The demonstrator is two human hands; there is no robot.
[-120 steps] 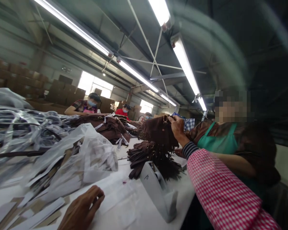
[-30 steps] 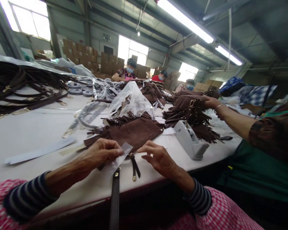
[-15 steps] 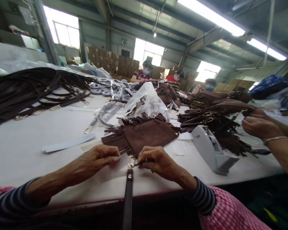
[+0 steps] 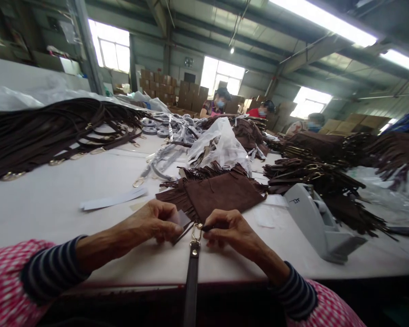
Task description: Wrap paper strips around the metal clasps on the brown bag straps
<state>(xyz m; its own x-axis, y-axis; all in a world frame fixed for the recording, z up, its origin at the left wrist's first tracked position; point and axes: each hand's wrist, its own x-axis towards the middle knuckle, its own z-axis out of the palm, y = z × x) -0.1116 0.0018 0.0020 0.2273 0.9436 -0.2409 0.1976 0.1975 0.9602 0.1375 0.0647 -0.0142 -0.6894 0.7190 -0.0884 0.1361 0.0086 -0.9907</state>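
Note:
A brown fringed bag point(image 4: 225, 193) lies on the white table, its near corner close to a gold clasp point(image 4: 197, 231). From the clasp a dark strap point(image 4: 191, 281) hangs over the table's front edge. My left hand point(image 4: 163, 222) is closed on a thin dark strip point(image 4: 183, 233), left of the clasp. On the clasp's right, my right hand point(image 4: 226, 227) pinches a small dark leather piece point(image 4: 207, 228) beside the metal ring. The fingertips of both hands are partly hidden.
A grey tape dispenser point(image 4: 313, 222) stands at the right, before a pile of fringed brown bags point(image 4: 313, 172). Dark straps point(image 4: 54, 131) are heaped at the left. White paper strips point(image 4: 114, 200) lie nearer. Plastic-wrapped straps point(image 4: 160, 159) and people are farther back.
The view has shifted left, and the other person's hands at the right are out of sight. My left hand has come nearer the clasp, with a dark strip now visible at its fingertips.

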